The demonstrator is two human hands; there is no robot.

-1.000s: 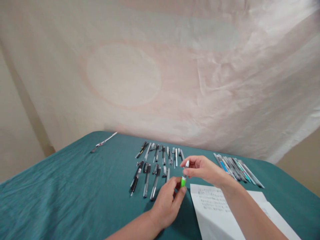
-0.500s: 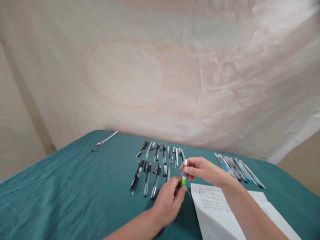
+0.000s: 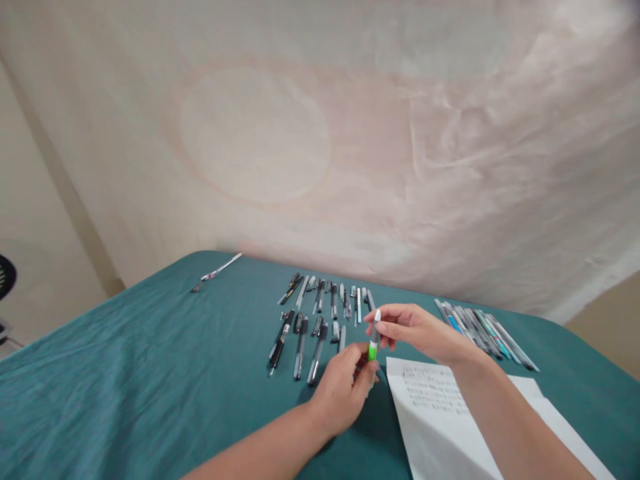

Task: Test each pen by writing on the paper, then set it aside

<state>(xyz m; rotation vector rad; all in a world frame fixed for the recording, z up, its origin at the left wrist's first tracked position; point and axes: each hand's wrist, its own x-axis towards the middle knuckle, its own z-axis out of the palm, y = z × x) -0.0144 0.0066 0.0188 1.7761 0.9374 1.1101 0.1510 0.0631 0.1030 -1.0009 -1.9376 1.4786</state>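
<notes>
Between my two hands, a pen (image 3: 373, 352) with a bright green band, a grey section and a white tip stands almost upright above the table. My left hand (image 3: 343, 387) is closed around its lower end, which the fingers mostly hide. Higher up, my right hand (image 3: 407, 328) pinches the grey section between thumb and fingers, below the white tip. Just left of the hands lie uncapped pens (image 3: 301, 350) with their caps beside them. Behind these is a second row of pens and caps (image 3: 334, 300). Under my right forearm rests a handwritten sheet of paper (image 3: 425, 400).
A bundle of grey, blue and teal pens (image 3: 483, 333) lies at the right. One long thin pen-like item (image 3: 216, 272) is at the far left of the green tablecloth (image 3: 125, 387). A pale cloth (image 3: 370, 147) hangs behind; a dark round object (image 3: 6, 276) shows at the left edge.
The view has shifted slightly, so the table's contents appear a little higher and further right. Both hands keep their hold on the pen. The dark round object has come into view at left.
</notes>
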